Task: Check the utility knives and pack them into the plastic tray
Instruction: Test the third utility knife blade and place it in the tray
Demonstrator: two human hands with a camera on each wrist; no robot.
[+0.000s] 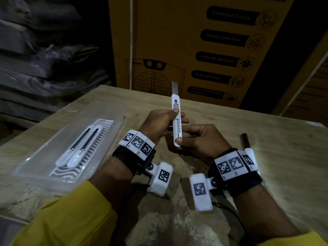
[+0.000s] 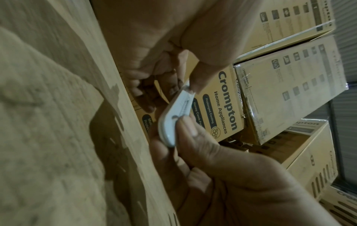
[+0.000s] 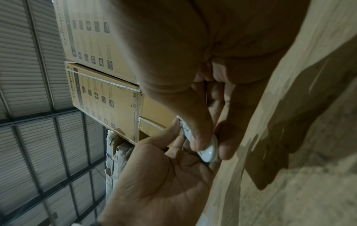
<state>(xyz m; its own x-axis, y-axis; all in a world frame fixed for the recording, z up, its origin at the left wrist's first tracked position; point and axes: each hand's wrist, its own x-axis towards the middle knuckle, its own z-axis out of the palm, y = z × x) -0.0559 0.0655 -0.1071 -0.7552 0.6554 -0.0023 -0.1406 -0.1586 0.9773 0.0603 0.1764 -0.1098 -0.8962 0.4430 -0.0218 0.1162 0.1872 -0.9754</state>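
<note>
A white utility knife (image 1: 177,121) stands upright above the wooden table, its metal blade (image 1: 174,87) pushed out at the top. My left hand (image 1: 174,114) grips its middle, thumb on the slider slot. My right hand (image 1: 179,142) pinches the rounded lower end. The left wrist view shows the knife (image 2: 173,119) edge-on between both hands. In the right wrist view only its butt end (image 3: 209,151) shows under my thumb. A clear plastic tray (image 1: 35,162) lies at the left with two white knives (image 1: 79,148) side by side on a ribbed insert.
Another white knife with a dark blade (image 1: 245,141) out lies on the table behind my right wrist. A large yellow-brown cardboard box (image 1: 195,50) stands at the table's far edge. Dark wrapped bundles (image 1: 44,59) are stacked at the left.
</note>
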